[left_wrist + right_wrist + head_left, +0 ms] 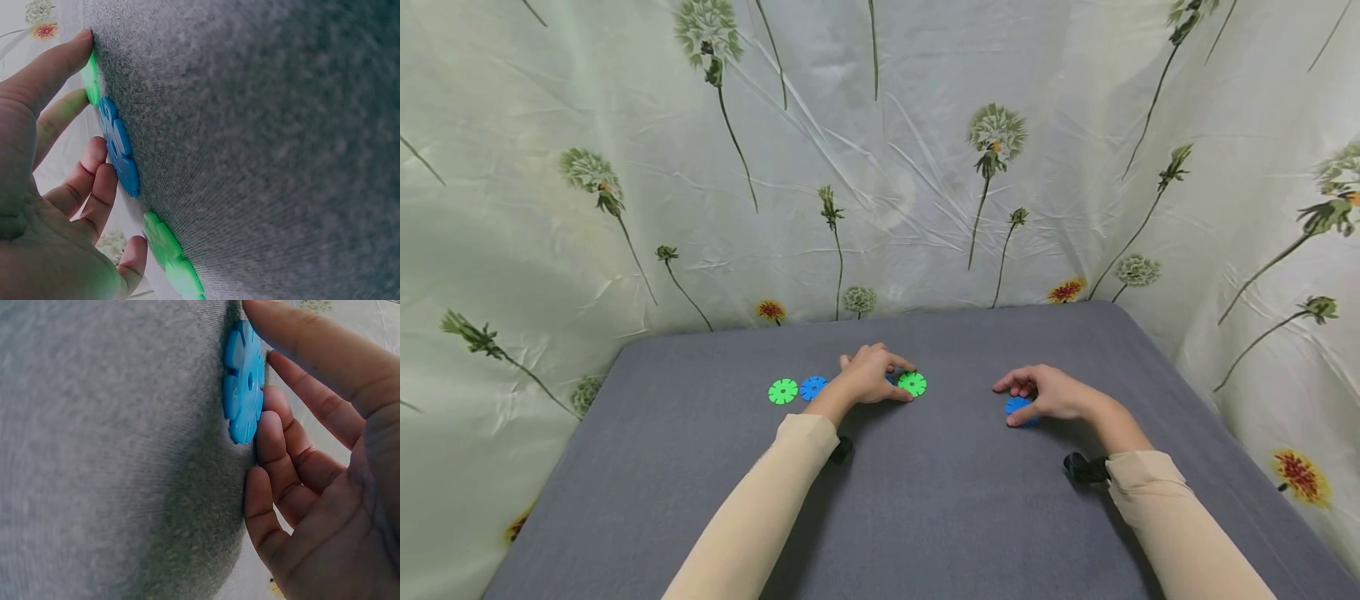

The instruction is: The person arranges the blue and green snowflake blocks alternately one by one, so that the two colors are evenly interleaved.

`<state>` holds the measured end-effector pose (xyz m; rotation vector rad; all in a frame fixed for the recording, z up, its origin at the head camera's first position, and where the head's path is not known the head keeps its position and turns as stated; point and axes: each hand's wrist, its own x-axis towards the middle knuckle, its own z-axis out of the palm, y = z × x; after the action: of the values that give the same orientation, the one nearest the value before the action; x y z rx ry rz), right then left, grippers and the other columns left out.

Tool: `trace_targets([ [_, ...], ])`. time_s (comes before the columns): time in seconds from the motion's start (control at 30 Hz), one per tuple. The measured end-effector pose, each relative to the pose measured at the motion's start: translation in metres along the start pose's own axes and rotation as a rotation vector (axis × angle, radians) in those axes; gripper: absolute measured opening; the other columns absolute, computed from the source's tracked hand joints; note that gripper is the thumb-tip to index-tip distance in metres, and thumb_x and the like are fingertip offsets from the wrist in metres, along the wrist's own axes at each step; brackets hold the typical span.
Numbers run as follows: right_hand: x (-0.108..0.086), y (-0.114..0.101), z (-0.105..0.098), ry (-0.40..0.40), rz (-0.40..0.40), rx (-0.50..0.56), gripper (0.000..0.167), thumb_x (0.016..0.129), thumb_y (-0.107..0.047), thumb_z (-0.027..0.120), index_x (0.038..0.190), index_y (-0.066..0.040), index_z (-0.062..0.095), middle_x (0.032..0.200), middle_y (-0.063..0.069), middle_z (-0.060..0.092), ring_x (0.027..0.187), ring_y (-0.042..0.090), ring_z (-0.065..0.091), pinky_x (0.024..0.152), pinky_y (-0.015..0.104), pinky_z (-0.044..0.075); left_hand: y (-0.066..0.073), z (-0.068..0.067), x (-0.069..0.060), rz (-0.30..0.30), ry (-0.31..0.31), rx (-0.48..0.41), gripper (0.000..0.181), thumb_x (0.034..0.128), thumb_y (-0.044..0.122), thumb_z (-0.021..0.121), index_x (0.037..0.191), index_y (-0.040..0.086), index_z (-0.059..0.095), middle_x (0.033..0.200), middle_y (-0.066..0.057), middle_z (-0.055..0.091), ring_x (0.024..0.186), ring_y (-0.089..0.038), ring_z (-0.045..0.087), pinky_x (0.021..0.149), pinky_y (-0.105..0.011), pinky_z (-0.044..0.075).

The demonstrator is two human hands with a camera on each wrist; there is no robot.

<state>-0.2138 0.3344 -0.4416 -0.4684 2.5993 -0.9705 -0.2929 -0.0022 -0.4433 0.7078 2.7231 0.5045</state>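
Note:
Flat notched plastic discs lie in a row on the grey cloth. My left hand (868,375) is at the row's right end, pinching a green disc (912,384) by its edges between thumb and index finger. Beside it, partly under that hand, lies a blue disc (120,147), then another green disc (172,256) in the left wrist view. My right hand (1052,392) hovers low around a separate blue disc (247,384), which lies flat. Its thumb is at the disc's near edge; the index finger reaches past the far side, apart from it.
At the row's left end lie a green disc (782,392) and a blue disc (813,387). A grey cloth (940,517) covers the table. Behind and beside it hangs a pale curtain (895,183) with printed flowers. Dark wrist cameras (1084,468) sit under both wrists.

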Motion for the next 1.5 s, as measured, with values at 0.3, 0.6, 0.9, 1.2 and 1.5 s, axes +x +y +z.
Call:
trace_targets([
  [0.3,-0.011,0.005,-0.004,0.024,-0.002,0.006,0.051,0.086,-0.021,0.093,0.129,-0.002,0.075,0.111,0.005,0.072,0.099,0.012,0.059,0.087,0.026,0.050,0.000,0.002,0.002,0.017,0.013,-0.003,0.049,0.0902,0.050,0.086,0.137,0.043,0.074,0.126,-0.001,0.061,0.121,-0.023,0.053,0.091,-0.048,0.026],
  [0.6,-0.019,0.010,-0.006,0.038,-0.003,0.004,0.051,0.083,-0.021,0.094,0.127,-0.002,0.075,0.111,0.006,0.072,0.099,0.011,0.059,0.083,0.025,0.048,0.000,0.001,0.001,0.016,0.012,-0.031,0.049,0.0884,0.049,0.088,0.135,0.044,0.075,0.124,-0.001,0.062,0.116,-0.021,0.055,0.086,-0.046,0.023],
  [0.9,-0.024,0.012,-0.003,0.060,0.027,0.023,0.050,0.083,-0.020,0.095,0.126,-0.003,0.076,0.112,0.007,0.072,0.100,0.013,0.059,0.084,0.024,0.049,-0.001,0.002,0.002,0.008,0.026,-0.039,0.047,0.0872,0.048,0.089,0.133,0.045,0.076,0.122,0.000,0.063,0.111,-0.020,0.057,0.084,-0.045,0.022],
  [1.2,-0.022,0.011,-0.002,0.066,0.026,0.023,0.045,0.083,-0.019,0.095,0.121,-0.003,0.076,0.106,0.004,0.070,0.094,0.011,0.055,0.081,0.024,0.047,0.000,0.003,0.001,0.010,0.034,-0.044,0.046,0.0878,0.047,0.089,0.132,0.044,0.077,0.122,-0.001,0.064,0.111,-0.021,0.056,0.084,-0.045,0.022],
  [1.5,-0.020,0.010,-0.002,0.062,0.026,0.015,0.042,0.082,-0.018,0.095,0.117,-0.003,0.076,0.100,0.003,0.064,0.090,0.012,0.052,0.078,0.024,0.044,0.000,0.003,0.001,0.014,0.036,-0.055,0.046,0.0870,0.046,0.090,0.131,0.042,0.078,0.123,-0.001,0.064,0.111,-0.022,0.056,0.084,-0.046,0.022],
])
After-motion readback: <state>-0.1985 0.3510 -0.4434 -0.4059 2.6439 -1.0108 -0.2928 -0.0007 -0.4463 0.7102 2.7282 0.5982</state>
